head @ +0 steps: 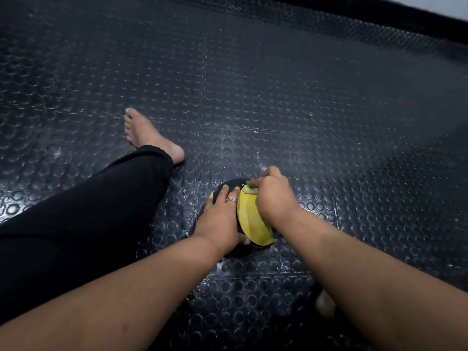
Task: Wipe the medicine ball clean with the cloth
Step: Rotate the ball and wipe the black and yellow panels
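Note:
A black and yellow medicine ball (249,221) sits on the dark studded rubber floor, low in the middle of the head view. My left hand (219,219) lies flat on its left side, fingers straight, a ring on one finger, thumb under the ball. My right hand (273,196) is curled over the ball's top right and grips a small bunched cloth (250,189), of which only a pale frayed bit shows beside the knuckles. Both hands hide most of the ball.
My left leg in black trousers (101,211) stretches out to the left, bare foot (149,135) resting on the floor. My other foot (325,304) shows under my right forearm. The studded floor (278,84) runs on ahead to a dark raised edge (379,19) at the far right.

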A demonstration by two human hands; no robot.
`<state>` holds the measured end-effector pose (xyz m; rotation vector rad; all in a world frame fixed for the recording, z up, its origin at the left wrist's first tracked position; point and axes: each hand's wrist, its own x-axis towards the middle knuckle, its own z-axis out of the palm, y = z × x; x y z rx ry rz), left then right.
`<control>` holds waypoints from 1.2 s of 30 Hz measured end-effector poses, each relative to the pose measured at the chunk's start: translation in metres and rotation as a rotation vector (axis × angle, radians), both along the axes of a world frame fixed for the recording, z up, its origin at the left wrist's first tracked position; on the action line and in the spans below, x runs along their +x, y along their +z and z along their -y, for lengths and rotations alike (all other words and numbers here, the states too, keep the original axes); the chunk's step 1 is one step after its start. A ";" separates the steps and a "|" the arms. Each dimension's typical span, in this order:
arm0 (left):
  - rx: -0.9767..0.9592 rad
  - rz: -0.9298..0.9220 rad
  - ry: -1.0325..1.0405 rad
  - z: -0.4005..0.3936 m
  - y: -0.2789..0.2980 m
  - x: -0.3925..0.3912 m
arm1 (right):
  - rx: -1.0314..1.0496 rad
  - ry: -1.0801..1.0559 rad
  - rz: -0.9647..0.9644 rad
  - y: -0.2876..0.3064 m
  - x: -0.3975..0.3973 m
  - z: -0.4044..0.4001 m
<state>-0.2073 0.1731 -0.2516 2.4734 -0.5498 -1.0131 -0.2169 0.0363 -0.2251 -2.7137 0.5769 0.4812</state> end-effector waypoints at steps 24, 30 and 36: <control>-0.003 0.067 -0.142 -0.007 0.000 0.005 | 0.287 -0.328 0.367 -0.003 -0.049 -0.021; -0.098 0.008 -0.025 -0.010 -0.001 0.009 | 0.118 -0.256 0.282 -0.019 -0.043 0.006; -0.124 -0.026 0.065 -0.007 -0.009 0.020 | 0.164 -0.148 0.241 -0.008 -0.030 -0.004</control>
